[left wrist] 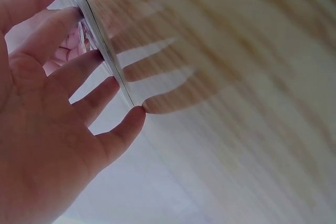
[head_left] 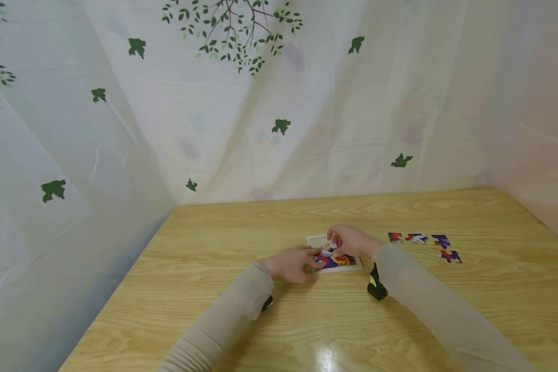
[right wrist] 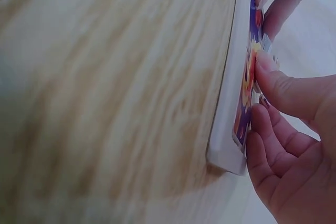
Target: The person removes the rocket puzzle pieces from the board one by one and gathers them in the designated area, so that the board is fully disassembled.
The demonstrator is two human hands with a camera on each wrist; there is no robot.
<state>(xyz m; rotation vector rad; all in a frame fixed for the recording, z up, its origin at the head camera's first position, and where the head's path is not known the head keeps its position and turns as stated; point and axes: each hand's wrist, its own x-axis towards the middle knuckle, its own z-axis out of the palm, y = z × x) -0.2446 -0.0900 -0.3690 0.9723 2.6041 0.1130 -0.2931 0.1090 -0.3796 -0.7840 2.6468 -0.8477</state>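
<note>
A small jigsaw puzzle tray (head_left: 359,266) with a pale raised border lies on the table, its lower part filled with a purple and orange picture (head_left: 341,260). My left hand (head_left: 292,264) rests at the tray's left side with fingers spread and fairly straight; in the left wrist view its fingertips (left wrist: 137,109) meet the tray edge. Over the tray, my right hand (head_left: 353,241) pinches a light-coloured puzzle piece (head_left: 330,248) between thumb and fingers. Close up, the right thumb (right wrist: 268,66) presses at the picture's surface, where a piece edge stands tilted. The fingers partly hide that piece.
Several loose puzzle pieces (head_left: 417,238) lie to the right of the tray, beyond the right wrist. The wood-grain table (head_left: 214,232) ends at the back against a white curtain (head_left: 316,155) printed with leaves and birds. A dark wrist device (head_left: 376,284) hangs beneath the right sleeve.
</note>
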